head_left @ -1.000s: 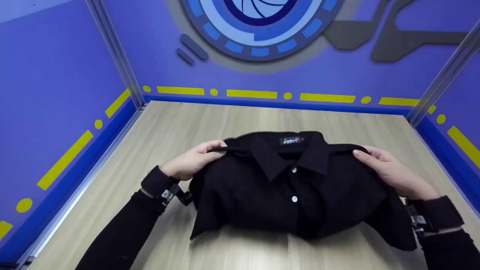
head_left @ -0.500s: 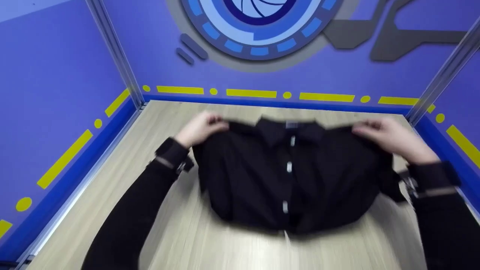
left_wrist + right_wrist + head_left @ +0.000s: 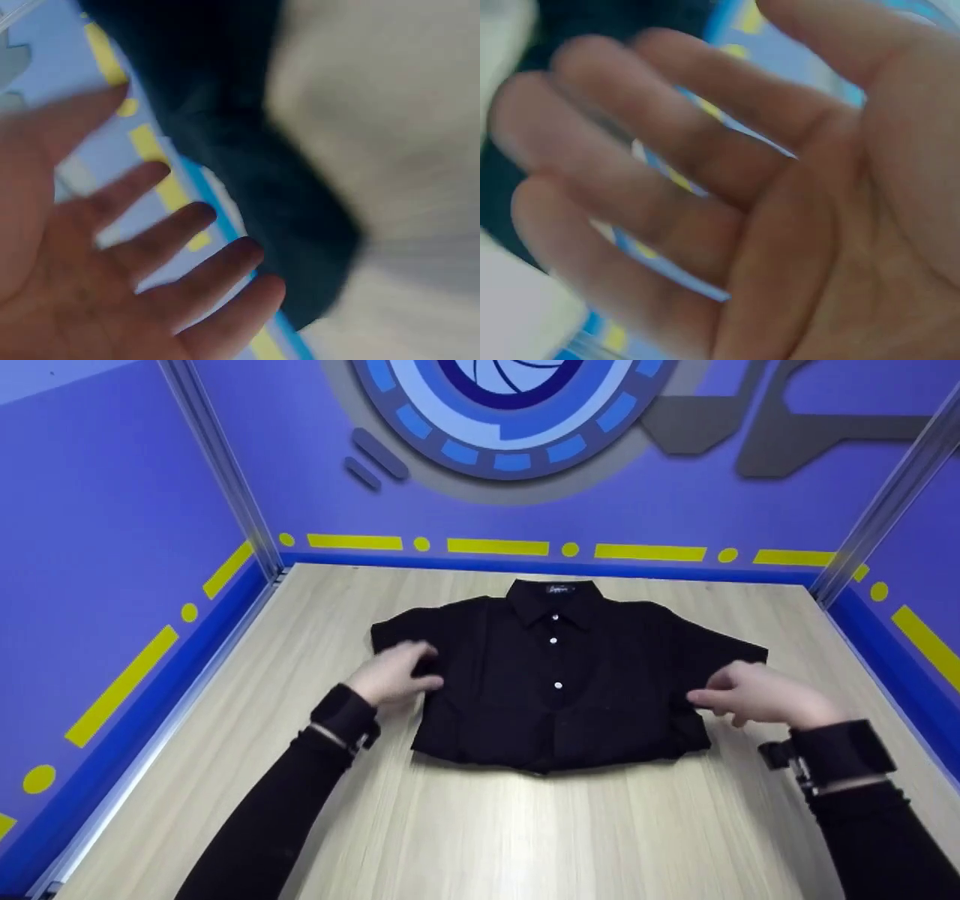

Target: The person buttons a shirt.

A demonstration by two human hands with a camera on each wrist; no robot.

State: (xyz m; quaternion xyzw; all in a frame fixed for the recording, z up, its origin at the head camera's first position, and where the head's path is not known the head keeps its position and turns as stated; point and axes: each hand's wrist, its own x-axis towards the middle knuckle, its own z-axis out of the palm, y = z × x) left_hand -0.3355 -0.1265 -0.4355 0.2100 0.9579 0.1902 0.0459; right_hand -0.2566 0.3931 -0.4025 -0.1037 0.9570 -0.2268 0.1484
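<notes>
Across the pale tabletop [image 3: 480,840], a black shirt [image 3: 517,682] lies front up, sleeves [image 3: 420,626] out left and right, likely so the cloth rests flat. The left hand [image 3: 391,673] and right hand [image 3: 765,696] flank it, fingers loosely apart, gripping nothing (I can't tell if they brush it), leaving the far-side collar [image 3: 530,607] and white buttons [image 3: 558,686] uncovered.

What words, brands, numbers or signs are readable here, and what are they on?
No text can be read for certain.
Collar label inside the black shirt: pale lettering, too small and blurred to read.
Back wall: yellow dashes and a round blue design, no letters or numbers visible.
</notes>
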